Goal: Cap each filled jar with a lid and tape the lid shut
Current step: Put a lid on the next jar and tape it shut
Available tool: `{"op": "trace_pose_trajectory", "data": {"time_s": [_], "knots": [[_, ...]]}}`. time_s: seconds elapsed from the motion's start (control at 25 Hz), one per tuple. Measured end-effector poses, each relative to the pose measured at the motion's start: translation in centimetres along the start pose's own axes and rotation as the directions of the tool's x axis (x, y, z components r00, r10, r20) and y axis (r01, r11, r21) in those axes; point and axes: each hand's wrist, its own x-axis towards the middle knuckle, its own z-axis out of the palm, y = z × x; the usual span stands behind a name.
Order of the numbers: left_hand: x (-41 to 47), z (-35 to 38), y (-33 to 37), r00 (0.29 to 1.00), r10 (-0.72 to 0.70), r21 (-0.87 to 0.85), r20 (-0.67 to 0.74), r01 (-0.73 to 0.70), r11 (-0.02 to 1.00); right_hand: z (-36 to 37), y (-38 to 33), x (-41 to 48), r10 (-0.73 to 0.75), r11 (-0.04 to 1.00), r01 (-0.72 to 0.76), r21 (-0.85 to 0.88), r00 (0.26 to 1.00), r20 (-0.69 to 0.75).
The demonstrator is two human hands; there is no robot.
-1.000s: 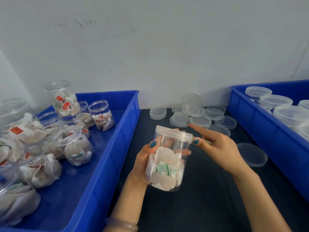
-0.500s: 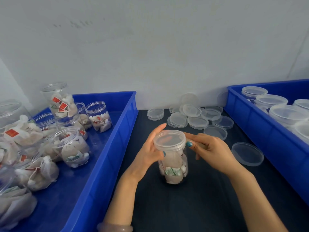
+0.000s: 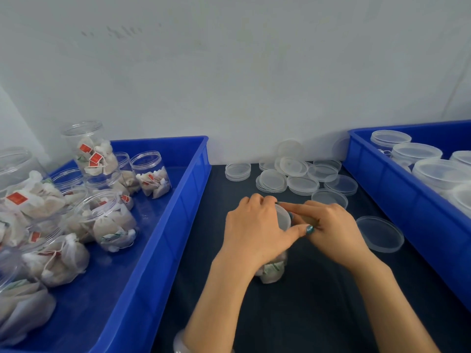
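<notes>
**Pressing a Lid Onto a Jar**

Working near the middle of the desk (image 3: 305, 314), between the left tray (image 3: 178, 225) and the right tray (image 3: 382, 184). Holding the jar (image 3: 276, 268) upright there, to stop spills and to seat the lid (image 3: 283, 219) flat. Covering the lid with the left hand (image 3: 254, 233), fingers curled round it, most likely to push it tight. Touching the lid's side with the right hand (image 3: 334, 233), fingers bent; cannot tell whether pinching the lid or something small and brown. Can see only the jar's bottom: clear plastic, stuffed with white tea bags (image 3: 266, 276). Round, flat and cloudy white for the lid. Open jars (image 3: 109, 220) in the left tray, not yet capped. Spare lids (image 3: 302, 185) by the desk's back edge, easy to reach. Capped jars (image 3: 439, 171) in the right tray.
</notes>
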Motion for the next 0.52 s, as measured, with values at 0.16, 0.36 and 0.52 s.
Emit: {"op": "trace_pose_trajectory", "data": {"time_s": [0.16,0.36,0.52], "knots": [[0.8,-0.6,-1.7,0.996,0.065,-0.082,0.063,-0.059,0.995,1.1,-0.7,0.0,-0.023,0.999,0.015,-0.047,0.987,-0.158],[0.2,-0.4,-1.5,0.996,0.081,-0.075,-0.025,-0.082,0.994,1.7,-0.6,0.0,-0.054,0.996,0.03,-0.089,0.958,-0.281],[0.4,0.0,-0.7,0.994,0.081,-0.01,-0.069,-0.082,0.997,2.3,-1.0,0.4,-0.076,0.981,-0.002,-0.193,0.914,-0.398]]}}
